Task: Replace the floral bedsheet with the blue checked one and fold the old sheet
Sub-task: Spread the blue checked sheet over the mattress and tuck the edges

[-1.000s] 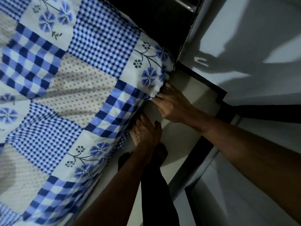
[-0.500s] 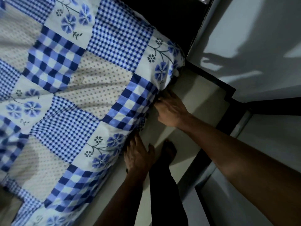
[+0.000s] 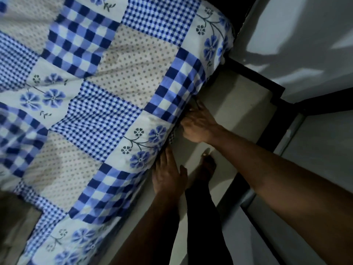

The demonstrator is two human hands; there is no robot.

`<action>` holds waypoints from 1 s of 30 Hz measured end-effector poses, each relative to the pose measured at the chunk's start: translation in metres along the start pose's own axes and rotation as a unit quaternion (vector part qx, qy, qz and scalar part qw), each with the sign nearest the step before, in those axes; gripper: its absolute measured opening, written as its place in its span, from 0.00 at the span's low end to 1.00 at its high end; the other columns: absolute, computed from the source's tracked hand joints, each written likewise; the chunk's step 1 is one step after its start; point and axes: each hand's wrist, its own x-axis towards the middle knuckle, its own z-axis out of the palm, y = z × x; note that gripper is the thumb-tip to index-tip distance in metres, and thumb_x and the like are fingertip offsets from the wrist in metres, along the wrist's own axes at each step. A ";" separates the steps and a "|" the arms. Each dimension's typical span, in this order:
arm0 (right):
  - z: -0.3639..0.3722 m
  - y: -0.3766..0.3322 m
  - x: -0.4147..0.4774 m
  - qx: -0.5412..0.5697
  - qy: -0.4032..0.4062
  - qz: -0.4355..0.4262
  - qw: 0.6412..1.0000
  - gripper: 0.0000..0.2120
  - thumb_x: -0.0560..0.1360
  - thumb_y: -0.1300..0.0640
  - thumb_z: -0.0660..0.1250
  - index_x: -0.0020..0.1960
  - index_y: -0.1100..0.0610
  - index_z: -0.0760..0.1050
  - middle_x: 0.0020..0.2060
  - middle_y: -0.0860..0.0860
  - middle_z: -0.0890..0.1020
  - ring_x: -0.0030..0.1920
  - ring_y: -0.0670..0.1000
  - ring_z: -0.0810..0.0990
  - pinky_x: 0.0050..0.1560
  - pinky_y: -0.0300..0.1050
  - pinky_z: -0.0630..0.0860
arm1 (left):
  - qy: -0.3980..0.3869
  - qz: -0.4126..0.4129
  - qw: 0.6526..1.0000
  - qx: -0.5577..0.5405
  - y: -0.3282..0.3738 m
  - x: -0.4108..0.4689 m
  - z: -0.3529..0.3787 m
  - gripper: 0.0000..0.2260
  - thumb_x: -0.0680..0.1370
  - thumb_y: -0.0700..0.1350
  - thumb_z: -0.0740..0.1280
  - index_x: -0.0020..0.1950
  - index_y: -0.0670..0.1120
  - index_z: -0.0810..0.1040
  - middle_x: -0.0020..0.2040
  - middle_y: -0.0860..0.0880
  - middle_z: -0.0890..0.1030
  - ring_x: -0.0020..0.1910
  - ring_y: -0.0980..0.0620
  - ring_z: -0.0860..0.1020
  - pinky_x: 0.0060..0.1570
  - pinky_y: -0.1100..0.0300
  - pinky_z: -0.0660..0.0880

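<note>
The blue checked bedsheet (image 3: pixel 107 104), a patchwork of checks, dots and blue flowers, lies spread over the mattress and fills the left of the view. My right hand (image 3: pixel 198 126) is at the sheet's hanging side edge. Its fingers are curled, and the tips are hidden under the fabric against the mattress side. Just below it, my left hand (image 3: pixel 168 174) lies flat against the mattress side with its fingers straight, their tips at the sheet's edge. The floral sheet is out of view.
My bare foot (image 3: pixel 208 166) and dark trouser leg stand on the pale floor strip (image 3: pixel 235 104) between the bed and a white wall with dark framing (image 3: pixel 267 83). A dim bare patch (image 3: pixel 17 222) shows at the lower left past the sheet's corner.
Both hands have slid along the bed's side edge, away from the far corner. The right hand went from holding the corner to pushing in lower down. The view has swung toward the bed.
</note>
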 end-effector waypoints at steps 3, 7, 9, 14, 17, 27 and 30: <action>0.000 -0.004 -0.011 0.032 0.068 0.017 0.997 0.22 0.75 0.51 0.54 0.59 0.56 0.82 0.59 0.53 0.82 0.69 0.59 0.72 0.77 0.62 0.41 | -0.006 0.003 0.999 0.040 -0.001 0.008 0.001 0.41 0.76 0.55 0.65 0.82 0.44 0.47 0.81 0.43 0.55 0.75 0.41 0.63 0.69 0.49 0.64; 0.021 -0.022 -0.050 0.046 0.182 0.016 0.982 0.27 0.72 0.55 0.57 0.69 0.58 0.76 0.69 0.56 0.76 0.71 0.60 0.71 0.75 0.65 0.56 | 0.019 -0.051 0.998 -0.019 0.016 0.014 0.001 0.39 0.76 0.56 0.66 0.81 0.42 0.52 0.78 0.41 0.62 0.73 0.40 0.66 0.70 0.48 0.63; 0.031 -0.034 -0.057 0.045 0.193 -0.029 0.980 0.26 0.69 0.57 0.61 0.65 0.60 0.79 0.63 0.57 0.81 0.67 0.59 0.76 0.71 0.64 0.65 | 0.025 -0.050 0.998 -0.031 0.019 0.019 0.002 0.39 0.76 0.57 0.66 0.80 0.42 0.54 0.77 0.41 0.64 0.73 0.40 0.66 0.72 0.48 0.62; 0.008 -0.043 -0.032 0.060 0.217 -0.022 0.974 0.17 0.65 0.58 0.59 0.43 0.57 0.85 0.41 0.54 0.86 0.53 0.59 0.83 0.73 0.62 0.67 | 0.063 0.025 0.994 -0.086 -0.002 -0.014 -0.006 0.38 0.74 0.54 0.65 0.80 0.42 0.57 0.77 0.42 0.64 0.75 0.43 0.64 0.72 0.48 0.63; 0.014 -0.042 -0.034 0.049 0.205 -0.026 0.977 0.19 0.66 0.58 0.58 0.48 0.58 0.85 0.45 0.55 0.86 0.54 0.60 0.82 0.72 0.63 0.66 | 0.048 0.030 0.997 -0.054 -0.027 -0.039 -0.005 0.40 0.72 0.56 0.63 0.80 0.40 0.55 0.79 0.41 0.61 0.77 0.41 0.61 0.73 0.48 0.60; 0.006 -0.094 -0.021 0.060 0.024 0.148 0.987 0.34 0.81 0.46 0.59 0.82 0.55 0.52 0.80 0.56 0.56 0.80 0.59 0.48 0.76 0.67 0.39 | -0.008 -0.043 0.999 -0.014 -0.011 -0.016 0.000 0.44 0.74 0.60 0.67 0.80 0.42 0.49 0.78 0.39 0.59 0.75 0.39 0.61 0.73 0.45 0.60; 0.002 -0.087 -0.035 0.107 0.040 0.117 0.987 0.32 0.79 0.50 0.60 0.81 0.54 0.58 0.80 0.55 0.59 0.80 0.57 0.51 0.77 0.65 0.43 | -0.004 -0.098 0.994 -0.054 0.002 0.000 -0.005 0.43 0.73 0.62 0.68 0.78 0.40 0.55 0.76 0.38 0.63 0.74 0.38 0.63 0.72 0.45 0.60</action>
